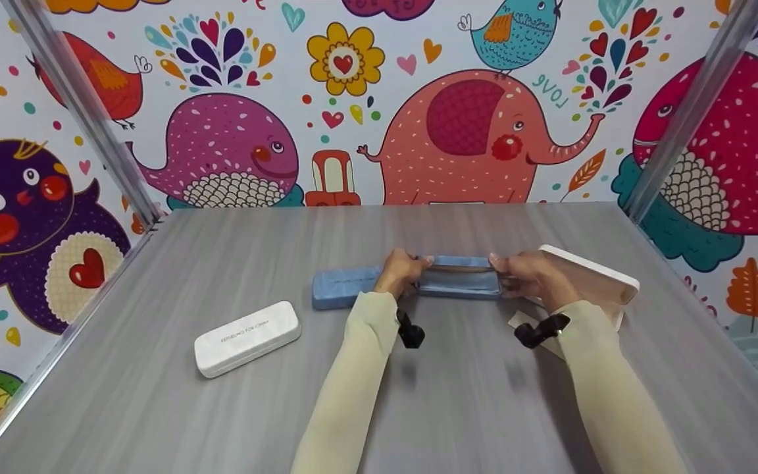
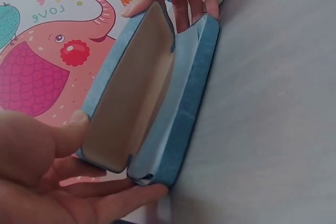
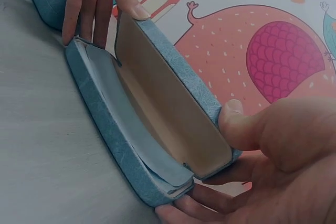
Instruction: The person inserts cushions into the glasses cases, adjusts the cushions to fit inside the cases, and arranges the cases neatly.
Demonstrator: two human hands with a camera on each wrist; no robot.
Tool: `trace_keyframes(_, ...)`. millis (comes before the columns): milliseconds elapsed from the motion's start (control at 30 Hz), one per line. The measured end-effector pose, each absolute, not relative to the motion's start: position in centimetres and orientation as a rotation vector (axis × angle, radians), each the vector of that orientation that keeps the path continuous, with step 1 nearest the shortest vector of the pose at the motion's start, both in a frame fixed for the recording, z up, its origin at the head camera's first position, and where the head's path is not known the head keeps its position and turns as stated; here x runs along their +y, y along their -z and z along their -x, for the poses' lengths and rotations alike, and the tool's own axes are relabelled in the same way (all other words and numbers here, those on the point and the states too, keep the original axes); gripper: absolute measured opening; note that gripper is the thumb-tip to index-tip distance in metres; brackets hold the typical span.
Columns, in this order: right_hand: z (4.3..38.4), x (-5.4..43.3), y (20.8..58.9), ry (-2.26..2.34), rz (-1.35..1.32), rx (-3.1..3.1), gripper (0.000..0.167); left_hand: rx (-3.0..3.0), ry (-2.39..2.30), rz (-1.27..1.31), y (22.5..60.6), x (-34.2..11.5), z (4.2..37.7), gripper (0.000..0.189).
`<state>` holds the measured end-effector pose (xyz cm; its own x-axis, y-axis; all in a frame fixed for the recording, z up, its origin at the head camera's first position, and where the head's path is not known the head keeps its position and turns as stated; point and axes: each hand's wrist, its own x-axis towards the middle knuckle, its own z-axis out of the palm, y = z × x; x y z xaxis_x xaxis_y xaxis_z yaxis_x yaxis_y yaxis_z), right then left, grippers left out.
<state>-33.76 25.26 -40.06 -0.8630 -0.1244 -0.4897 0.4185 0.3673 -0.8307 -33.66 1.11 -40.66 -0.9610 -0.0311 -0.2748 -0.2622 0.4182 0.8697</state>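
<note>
Both hands hold an open blue glasses case (image 1: 459, 289) low over the table, with its inside facing the person. My left hand (image 1: 402, 271) grips one end, thumb on the lid edge and fingers at the base. At the other end my right hand (image 1: 540, 276) holds it the same way. In the right wrist view the lid lining (image 3: 157, 95) is tan, and a light blue cloth (image 3: 128, 111) lies along the bottom half. A second blue case (image 1: 333, 289), closed, sits just beside the left hand and is partly covered by it.
A closed white glasses case (image 1: 247, 339) lies at the left. Behind the right hand stands an open white case (image 1: 593, 271), partly hidden by the arm. A beige cloth (image 1: 517, 320) lies under the right wrist. A patterned wall (image 1: 379, 131) borders the grey table (image 1: 458, 408).
</note>
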Motion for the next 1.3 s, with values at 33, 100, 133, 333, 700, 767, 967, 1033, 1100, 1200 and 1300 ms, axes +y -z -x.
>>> trace_keyframes(33, 33.7, 25.3, 40.1, 1.520, -0.271, 2.161, 0.067, 2.452, -1.558, 0.254, 40.7, 1.1, 33.7, 0.043)
trace_keyframes(100, 33.6, 25.3, 40.1, 1.525, -0.276, 2.170, 0.064, 2.445, -1.559, 0.251, 40.6, 1.1, 33.6, 0.043)
trace_keyframes(133, 33.7, 25.3, 40.2, 1.526, -0.257, 2.168, 0.061, 2.443, -1.563, 0.248, 40.6, 1.1, 33.6, 0.040)
trace_keyframes(333, 33.7, 25.1, 40.7, 1.549, -0.200, 2.186, 0.038, 2.449, -1.531, 0.220, 40.5, 1.0, 33.5, 0.020)
trace_keyframes(700, 33.2, 25.2, 42.1, 1.534, -0.086, 2.260, 0.041, 2.490, -1.427, 0.111, 41.0, 0.8, 33.1, 0.049)
trace_keyframes(767, 33.2, 25.0, 42.2, 1.523, -0.074, 2.285, 0.047, 2.508, -1.419, 0.091, 41.0, 0.7, 32.9, 0.052)
trace_keyframes(967, 32.8, 24.9, 42.4, 1.345, -0.047, 2.499, 0.060, 2.602, -1.370, 0.026, 41.1, 0.7, 32.4, 0.051)
trace_keyframes(1033, 32.6, 24.9, 42.6, 1.299, -0.016, 2.574, 0.063, 2.623, -1.360, 0.010, 41.2, 0.7, 32.5, 0.051)
trace_keyframes(1100, 32.5, 24.9, 42.8, 1.273, 0.007, 2.630, 0.063, 2.617, -1.365, 0.013, 41.3, 0.6, 32.6, 0.050)
trace_keyframes(1200, 32.5, 24.9, 43.3, 1.312, 0.068, 2.665, 0.057, 2.604, -1.374, 0.029, 41.4, 0.5, 32.7, 0.049)
trace_keyframes(1300, 32.5, 24.9, 43.6, 1.344, 0.109, 2.682, 0.055, 2.610, -1.384, 0.030, 41.4, 0.5, 32.7, 0.048)
